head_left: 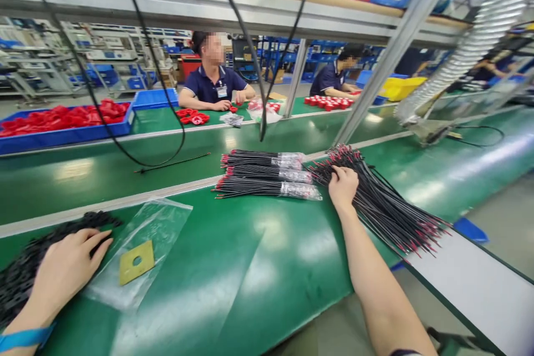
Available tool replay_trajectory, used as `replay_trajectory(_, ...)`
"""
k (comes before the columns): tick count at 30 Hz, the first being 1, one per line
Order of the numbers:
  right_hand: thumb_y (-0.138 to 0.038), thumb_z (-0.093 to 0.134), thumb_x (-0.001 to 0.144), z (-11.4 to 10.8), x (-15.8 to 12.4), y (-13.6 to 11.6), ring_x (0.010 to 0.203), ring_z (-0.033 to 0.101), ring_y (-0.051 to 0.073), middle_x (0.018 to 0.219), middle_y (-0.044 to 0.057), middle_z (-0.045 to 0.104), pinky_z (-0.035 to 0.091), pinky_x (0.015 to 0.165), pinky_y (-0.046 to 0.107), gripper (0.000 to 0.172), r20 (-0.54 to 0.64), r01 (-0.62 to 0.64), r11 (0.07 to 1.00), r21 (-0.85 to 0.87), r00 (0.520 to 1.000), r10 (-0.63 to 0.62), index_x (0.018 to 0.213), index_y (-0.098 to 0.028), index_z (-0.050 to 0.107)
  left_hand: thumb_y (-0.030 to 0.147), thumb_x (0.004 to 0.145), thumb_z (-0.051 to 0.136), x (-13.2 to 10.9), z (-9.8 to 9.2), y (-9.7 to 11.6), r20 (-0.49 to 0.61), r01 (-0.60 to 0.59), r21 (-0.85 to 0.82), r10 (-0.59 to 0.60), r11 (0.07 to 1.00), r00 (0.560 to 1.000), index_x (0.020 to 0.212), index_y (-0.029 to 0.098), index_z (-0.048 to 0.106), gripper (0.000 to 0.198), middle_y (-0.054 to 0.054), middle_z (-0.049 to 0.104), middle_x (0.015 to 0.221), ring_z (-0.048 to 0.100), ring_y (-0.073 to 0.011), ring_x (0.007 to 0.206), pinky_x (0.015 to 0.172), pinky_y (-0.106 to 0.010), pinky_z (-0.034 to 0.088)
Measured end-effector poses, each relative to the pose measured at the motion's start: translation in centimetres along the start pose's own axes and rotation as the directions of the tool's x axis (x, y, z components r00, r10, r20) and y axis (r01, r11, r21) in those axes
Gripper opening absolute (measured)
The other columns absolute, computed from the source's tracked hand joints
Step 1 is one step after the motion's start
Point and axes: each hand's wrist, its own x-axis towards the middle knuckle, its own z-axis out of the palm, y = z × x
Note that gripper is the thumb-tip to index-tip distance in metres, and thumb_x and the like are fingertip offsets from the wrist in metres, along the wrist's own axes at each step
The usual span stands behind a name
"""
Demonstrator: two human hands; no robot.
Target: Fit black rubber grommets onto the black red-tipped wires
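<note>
Cables [390, 208] at four o'clock might be tangled if tugged by the right hand [344, 185], fingers bent; black parts [16, 278] at eight, scattered by the left hand [67, 262], fingers relaxed. Whether anything is grasped cannot be told.

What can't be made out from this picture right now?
All in the head view:
Black parts: pile cut off by the left edge, partly covered by the left hand.
Black wires: count hidden by overlap.
Right hand: underside turned away, so grip unclear.
Badge: lettering too small.
</note>
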Motion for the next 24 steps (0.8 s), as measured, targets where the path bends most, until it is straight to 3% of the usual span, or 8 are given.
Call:
replay_trajectory(3, -0.020, 0.044, 0.085, -0.1, -0.1, -0.8, 0.097, 0.052, 0.029, 0.101, 0.017, 0.060, 0.041, 0.087, 0.046, 0.032, -0.054, 0.097, 0.995, -0.025, 0.994, -0.099, 0.105, -0.015, 0.069, 0.038, 0.097, 0.023, 0.1, 1.4, -0.9, -0.069, -0.037, 0.109, 0.044, 0.993, 0.997, 0.110, 0.018, 0.068, 0.051, -0.006, 0.065, 0.112, 0.057, -0.0234, 0.097, 0.081, -0.030, 0.039)
replay_trajectory(7, -0.028, 0.047, 0.091, -1.1, -0.9, -5.8, 0.097, 0.055, 0.026, 0.098, 0.014, 0.062, 0.044, 0.089, 0.041, 0.030, 0.034, 0.281, 0.953, 0.109, 0.958, -0.286, 0.110, -0.015, 0.067, 0.042, 0.095, 0.026, 0.6, 2.5, -1.2, -0.124, -0.058, 0.044, 0.063, 0.997, 0.990, 0.107, 0.017, 0.069, 0.051, -0.009, 0.065, 0.109, 0.057, -0.0260, 0.090, 0.076, -0.034, 0.039)
replay_trajectory(11, -0.041, 0.051, 0.093, -0.9, -2.6, -11.8, 0.100, 0.056, 0.025, 0.104, 0.013, 0.063, 0.045, 0.092, 0.038, 0.035, 0.245, 0.406, 0.879, 0.250, 0.852, -0.463, 0.113, -0.015, 0.066, 0.040, 0.094, 0.031, 0.5, 2.2, -1.0, -0.146, -0.051, -0.025, 0.047, 0.998, 0.988, 0.103, 0.018, 0.069, 0.045, -0.009, 0.065, 0.103, 0.056, -0.0262, 0.087, 0.073, -0.034, 0.037)
replay_trajectory(14, -0.049, 0.053, 0.092, 0.1, -4.3, -14.6, 0.103, 0.056, 0.026, 0.110, 0.014, 0.062, 0.043, 0.092, 0.038, 0.045, 0.431, 0.471, 0.841, 0.267, 0.722, -0.541, 0.120, -0.015, 0.063, 0.037, 0.094, 0.035, 0.4, 1.8, -0.8, -0.154, -0.055, -0.087, 0.041, 0.995, 0.987, 0.102, 0.017, 0.070, 0.042, -0.012, 0.064, 0.102, 0.056, -0.0269, 0.088, 0.073, -0.035, 0.037)
replay_trajectory(16, -0.053, 0.057, 0.088, 0.8, -4.9, -15.7, 0.106, 0.054, 0.028, 0.115, 0.015, 0.060, 0.041, 0.094, 0.039, 0.055, 0.526, 0.512, 0.834, 0.203, 0.662, -0.534, 0.126, -0.013, 0.059, 0.036, 0.094, 0.036, 0.4, 1.9, -0.8, -0.161, -0.059, -0.110, 0.040, 0.992, 0.986, 0.101, 0.016, 0.070, 0.040, -0.013, 0.063, 0.101, 0.055, -0.0271, 0.087, 0.074, -0.036, 0.037)
replay_trajectory(18, -0.057, 0.060, 0.085, 1.3, -5.0, -16.7, 0.107, 0.052, 0.030, 0.117, 0.016, 0.059, 0.039, 0.094, 0.039, 0.062, 0.586, 0.529, 0.843, 0.102, 0.653, -0.480, 0.126, -0.011, 0.058, 0.036, 0.094, 0.037, 0.4, 2.0, -0.8, -0.167, -0.062, -0.111, 0.043, 0.992, 0.985, 0.102, 0.016, 0.070, 0.040, -0.013, 0.063, 0.100, 0.055, -0.0272, 0.087, 0.075, -0.037, 0.037)
replay_trajectory(24, -0.069, 0.065, 0.075, 1.4, -4.6, -19.9, 0.095, 0.056, 0.028, 0.098, 0.014, 0.060, 0.041, 0.088, 0.034, 0.064, 0.765, 0.529, 0.848, -0.026, 0.557, -0.324, 0.099, -0.011, 0.069, 0.034, 0.094, 0.037, 0.4, 2.0, -0.7, -0.194, -0.075, -0.112, 0.052, 0.991, 0.980, 0.101, 0.014, 0.071, 0.039, -0.014, 0.062, 0.098, 0.054, -0.0278, 0.088, 0.076, -0.039, 0.038)
